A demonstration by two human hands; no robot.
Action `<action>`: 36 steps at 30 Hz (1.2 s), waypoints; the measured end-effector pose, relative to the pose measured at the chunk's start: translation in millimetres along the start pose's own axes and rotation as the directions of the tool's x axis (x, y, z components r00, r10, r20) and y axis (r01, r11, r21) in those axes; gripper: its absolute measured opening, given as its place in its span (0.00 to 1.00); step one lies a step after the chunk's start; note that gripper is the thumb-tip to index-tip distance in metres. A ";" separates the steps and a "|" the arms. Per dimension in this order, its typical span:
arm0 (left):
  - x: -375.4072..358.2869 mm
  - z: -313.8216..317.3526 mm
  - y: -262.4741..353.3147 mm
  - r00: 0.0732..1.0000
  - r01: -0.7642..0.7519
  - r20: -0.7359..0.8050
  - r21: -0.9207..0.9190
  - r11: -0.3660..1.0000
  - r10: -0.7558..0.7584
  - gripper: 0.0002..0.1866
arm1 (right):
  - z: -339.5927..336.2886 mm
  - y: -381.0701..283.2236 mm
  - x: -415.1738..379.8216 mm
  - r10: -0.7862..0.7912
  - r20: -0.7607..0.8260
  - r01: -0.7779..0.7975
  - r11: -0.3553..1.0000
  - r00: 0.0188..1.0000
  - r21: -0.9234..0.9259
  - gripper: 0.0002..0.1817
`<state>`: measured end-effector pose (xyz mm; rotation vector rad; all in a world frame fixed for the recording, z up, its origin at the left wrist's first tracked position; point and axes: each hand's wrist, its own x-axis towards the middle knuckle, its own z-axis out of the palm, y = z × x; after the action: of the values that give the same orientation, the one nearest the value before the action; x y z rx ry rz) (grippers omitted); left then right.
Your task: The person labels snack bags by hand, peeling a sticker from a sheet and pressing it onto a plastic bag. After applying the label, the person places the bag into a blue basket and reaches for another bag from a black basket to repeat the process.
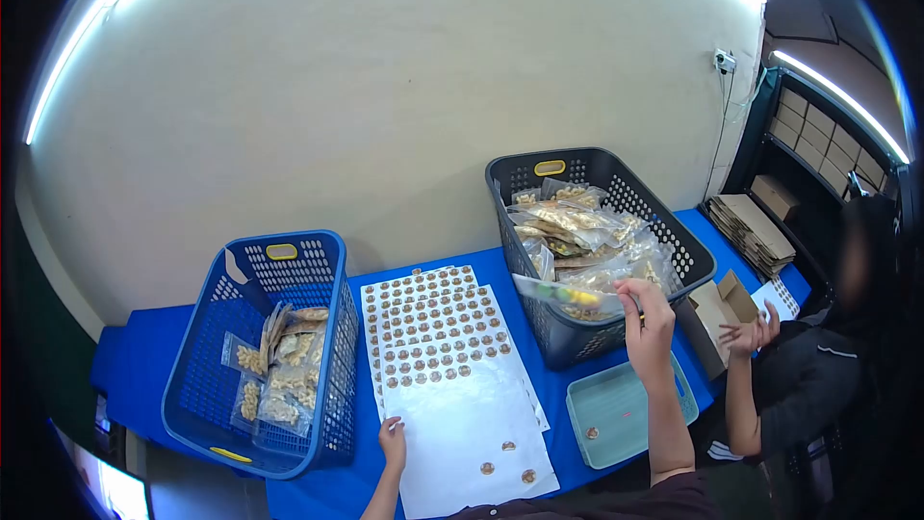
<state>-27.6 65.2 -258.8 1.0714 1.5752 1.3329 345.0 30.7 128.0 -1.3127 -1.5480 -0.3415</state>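
Observation:
My right hand point(647, 320) pinches a clear plastic bag point(570, 296) by its end, over the front rim of the dark basket point(563, 335). Yellow and green show on this bag. Inside the basket lie many clear packets point(587, 226) of pale pieces. My left hand point(392, 442) is at the left edge of the top white sticker sheet point(462, 433), fingertips drawn together; anything between them is too small to make out. Rows of round brown stickers cover the sheet's upper part, with a few loose ones near its lower edge.
A blue basket point(332, 366) with several packets stands left. At front right lies a green tray point(616, 424) with a round sticker in it. An open carton point(717, 318) and flattened cardboard point(751, 231) are farther right. A co-worker's hand point(753, 332) is beside the carton.

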 end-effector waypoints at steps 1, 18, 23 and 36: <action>-3.7 -10.4 6.2 0.998 0.051 0.049 -0.041 0.998 -0.049 0.07 | -2.1 -0.5 -2.6 -0.045 0.010 0.046 0.993 0.999 -0.111 0.03; -77.6 -104.9 237.2 0.680 -0.009 0.727 -0.125 0.992 0.098 0.15 | 108.9 -52.7 -174.8 0.210 0.725 -0.526 0.816 0.656 0.239 0.14; -23.4 -139.8 343.7 0.713 -0.438 0.595 -0.037 0.898 0.372 0.11 | 129.3 -89.1 -213.4 0.096 0.920 -0.641 0.745 0.379 0.186 0.14; 234.8 -122.4 142.6 0.846 -0.307 0.328 0.944 0.118 -0.421 0.15 | 115.6 -63.9 -225.3 0.312 0.834 -0.554 0.832 0.455 -0.009 0.15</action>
<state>-203.9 260.4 -113.0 1.9023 1.9393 -0.5026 202.7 -31.7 -81.9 -1.6927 -1.7841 0.9445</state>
